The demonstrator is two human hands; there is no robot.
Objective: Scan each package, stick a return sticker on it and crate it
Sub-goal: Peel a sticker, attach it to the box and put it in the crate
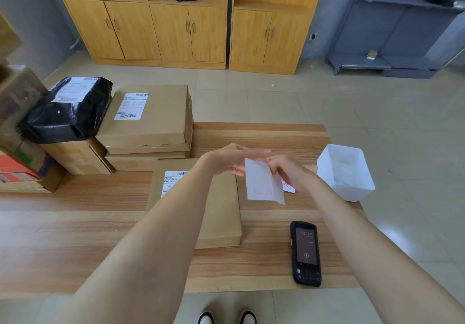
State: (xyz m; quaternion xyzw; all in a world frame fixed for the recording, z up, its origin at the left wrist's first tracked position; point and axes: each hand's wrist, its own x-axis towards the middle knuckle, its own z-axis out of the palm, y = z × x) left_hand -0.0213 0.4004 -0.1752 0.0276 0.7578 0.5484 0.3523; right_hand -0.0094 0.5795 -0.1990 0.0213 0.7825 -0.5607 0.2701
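Both hands, left [230, 158] and right [289, 172], pinch a white sticker sheet [260, 184] above the flat cardboard package [221, 213]. Scanner [305, 253] lies on the table [100, 223], right of the package.

I see a long table [75, 235] of pale wood grain. A flat cardboard package [221, 213] lies in the middle, its printed label facing up. Near and to the right lies a black handheld scanner [305, 253], screen up. A white bin [344, 172] sits at the far right edge, a white slip with red print [289, 188] just beside it. Stacked cardboard boxes [151, 122] fill the far left, with more cartons [50, 175] at the left edge
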